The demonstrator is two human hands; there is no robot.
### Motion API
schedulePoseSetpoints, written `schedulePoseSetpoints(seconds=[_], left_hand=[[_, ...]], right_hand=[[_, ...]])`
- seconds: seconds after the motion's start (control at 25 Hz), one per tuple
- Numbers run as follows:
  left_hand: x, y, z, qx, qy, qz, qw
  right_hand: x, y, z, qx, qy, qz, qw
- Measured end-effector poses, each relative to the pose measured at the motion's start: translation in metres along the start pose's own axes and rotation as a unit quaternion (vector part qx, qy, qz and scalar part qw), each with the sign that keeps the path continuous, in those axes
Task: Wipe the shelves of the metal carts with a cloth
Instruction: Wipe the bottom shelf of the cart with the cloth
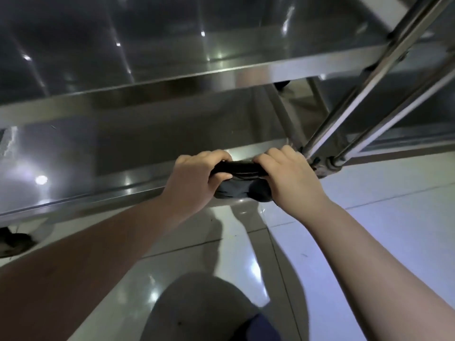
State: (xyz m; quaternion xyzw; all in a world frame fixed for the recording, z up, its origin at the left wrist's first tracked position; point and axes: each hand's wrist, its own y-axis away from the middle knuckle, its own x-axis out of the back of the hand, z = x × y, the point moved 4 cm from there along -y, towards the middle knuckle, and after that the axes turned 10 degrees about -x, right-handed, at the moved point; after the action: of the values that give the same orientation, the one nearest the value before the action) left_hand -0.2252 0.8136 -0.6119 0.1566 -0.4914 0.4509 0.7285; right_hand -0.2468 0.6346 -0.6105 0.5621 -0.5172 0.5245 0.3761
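A dark cloth (236, 190) is bunched between both my hands at the front rim of the lower shelf (81, 193) of a stainless metal cart. My left hand (194, 178) grips the cloth's left end with curled fingers. My right hand (293, 175) grips its right end, close to the cart's corner post (354, 104). The cloth hangs over the shelf's front edge. An upper shelf (147, 45) of the cart spans the top of the view.
Slanting metal tubes of the cart frame (398, 94) cross at the right, bolted near the shelf corner. A caster (12, 242) shows at lower left. Glossy pale floor tiles (369, 217) lie below. My knee in grey fabric (204, 311) is at bottom centre.
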Motion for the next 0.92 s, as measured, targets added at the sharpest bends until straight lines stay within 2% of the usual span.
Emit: schedulePoseSetpoints(seconds=[0.12,0.2,0.28,0.36,0.44,0.52,0.64,0.8,0.92], left_hand=[[-0.039,-0.015,-0.036,0.033,0.044,0.053,0.997],[-0.059,-0.041,-0.057,0.089,0.104,0.093,0.986],[-0.078,-0.069,-0.08,0.148,0.102,0.108,0.978],[-0.09,-0.081,-0.105,0.172,0.003,0.09,0.981],[-0.093,-0.075,-0.138,0.202,-0.113,0.054,0.971],[-0.094,-0.063,-0.171,0.227,-0.182,-0.01,0.957],[-0.1,-0.059,-0.196,0.239,-0.215,-0.082,0.943],[-0.107,-0.058,-0.199,0.224,-0.225,-0.084,0.945],[-0.108,-0.057,-0.2,0.228,-0.227,-0.082,0.943]], right_hand=[[-0.044,-0.022,0.017,-0.001,0.009,0.021,1.0],[-0.058,-0.049,0.032,-0.011,0.043,0.057,0.997],[-0.076,-0.081,0.047,-0.061,0.088,0.032,0.994],[-0.103,-0.1,0.053,-0.125,0.113,-0.036,0.985],[-0.129,-0.1,0.043,-0.167,0.074,-0.074,0.98],[-0.153,-0.093,0.03,-0.184,0.029,-0.092,0.978],[-0.17,-0.089,0.029,-0.19,0.057,-0.12,0.973],[-0.179,-0.11,0.038,-0.176,0.064,-0.134,0.973],[-0.184,-0.172,0.044,-0.164,0.081,-0.122,0.976]])
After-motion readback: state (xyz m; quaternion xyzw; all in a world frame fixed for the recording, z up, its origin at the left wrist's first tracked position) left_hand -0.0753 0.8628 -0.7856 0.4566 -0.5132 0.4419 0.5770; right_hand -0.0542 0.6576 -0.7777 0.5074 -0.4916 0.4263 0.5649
